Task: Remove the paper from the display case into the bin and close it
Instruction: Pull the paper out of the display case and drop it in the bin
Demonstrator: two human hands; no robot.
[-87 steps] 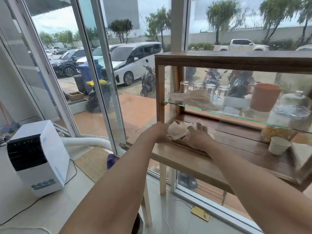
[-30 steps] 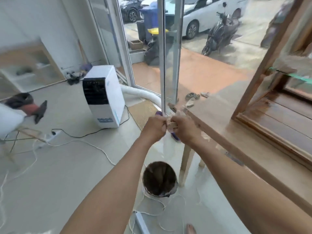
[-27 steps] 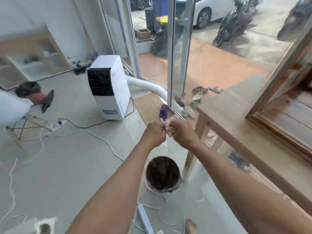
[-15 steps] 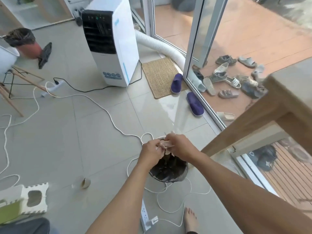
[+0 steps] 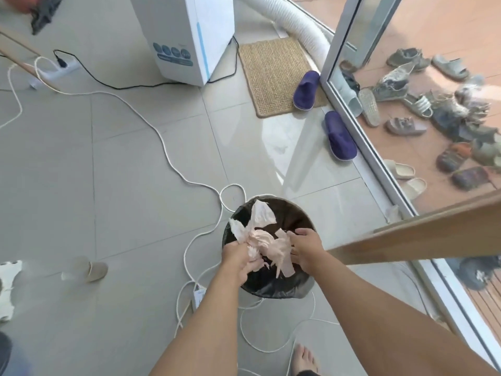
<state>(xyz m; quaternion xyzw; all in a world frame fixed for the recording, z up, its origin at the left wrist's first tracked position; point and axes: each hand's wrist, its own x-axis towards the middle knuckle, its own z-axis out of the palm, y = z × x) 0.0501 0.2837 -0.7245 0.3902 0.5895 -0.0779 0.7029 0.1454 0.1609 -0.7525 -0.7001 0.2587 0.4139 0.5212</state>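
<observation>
Both hands pressing crumpled paper into the bin on the tiled floor.

Nearest, a bare foot [image 5: 304,359] stands on the tiled floor [image 5: 108,164] among loops of white cable [image 5: 173,161]. Just beyond it, the left hand [image 5: 240,257] is closed around a bunch of the pale crumpled paper [image 5: 264,241], while the right hand [image 5: 305,249] rests on the paper's other side with fingers curled loosely, partly spread. The paper sits at the mouth of the round bin [image 5: 273,286], lined with a black bag, 1 flap sticking up toward the far rim. A wooden table edge [image 5: 423,236] cuts in at the right. Farther off lie 2 purple slippers [image 5: 339,135], a woven mat [image 5: 273,77], and a white air cooler [image 5: 189,36] with its hose [image 5: 295,25].
</observation>
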